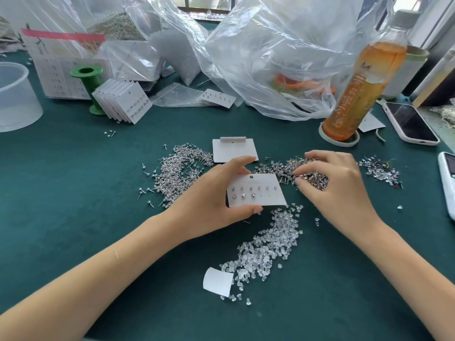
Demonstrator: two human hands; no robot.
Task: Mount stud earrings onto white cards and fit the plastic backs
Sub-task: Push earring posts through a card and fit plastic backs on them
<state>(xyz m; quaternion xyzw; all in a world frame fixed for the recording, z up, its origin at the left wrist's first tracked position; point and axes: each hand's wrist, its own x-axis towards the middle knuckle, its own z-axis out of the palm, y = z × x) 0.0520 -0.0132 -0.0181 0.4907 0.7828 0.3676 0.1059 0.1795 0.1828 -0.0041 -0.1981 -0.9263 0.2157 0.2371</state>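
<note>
Left hand (211, 203) gripping a white card (256, 193) with 9 studs above the green bench (73, 173), right hand (337, 185) with fingers curled into the stud pile (307, 171), whether pinching one unclear, clear backs (268, 247) heaped below the card

Worktop (73, 168): dark teal. Cards (257, 193): white. Studs (177, 168): silver. Backs (268, 249): clear. Spool (89, 82): green. Bottle (362, 89): amber, orange label. Bags (270, 45): clear.

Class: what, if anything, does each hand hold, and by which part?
Left hand grips the white earring card by its left edge. Right hand picks among loose silver studs; hold unclear.
</note>
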